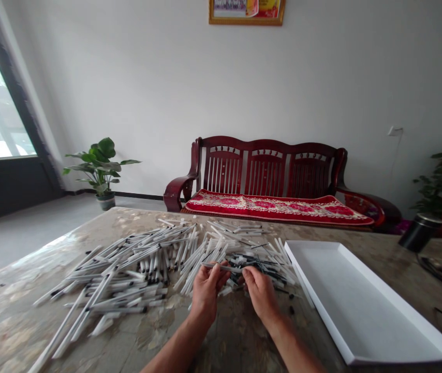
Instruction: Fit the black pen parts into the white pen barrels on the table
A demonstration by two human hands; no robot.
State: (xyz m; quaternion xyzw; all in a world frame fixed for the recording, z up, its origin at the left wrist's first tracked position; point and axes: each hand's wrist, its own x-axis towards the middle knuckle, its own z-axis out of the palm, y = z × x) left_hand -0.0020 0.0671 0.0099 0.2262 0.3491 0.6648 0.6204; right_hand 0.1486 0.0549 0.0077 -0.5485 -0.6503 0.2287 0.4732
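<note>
Over the middle of the table, a slim pen [229,268] lies level between my two hands, its barrel whitish and grey. My left hand [207,285] pinches it near its left end with the thumb and fingers. At the right end, my right hand [260,290] closes its fingertips on the same pen. Behind and below them is a heap of black pen parts [258,263], partly hidden by my hands. To the left spreads a large pile of white pens [139,259] with black ends, and loose white barrels [205,254] lie just beyond my left hand.
A shallow white box [364,300] stands to the right on the patterned table [147,331]. Farther right are a black canister [420,233] and a dark cable [440,272]. A red wooden bench [265,171] and a potted plant [104,168] are behind the table.
</note>
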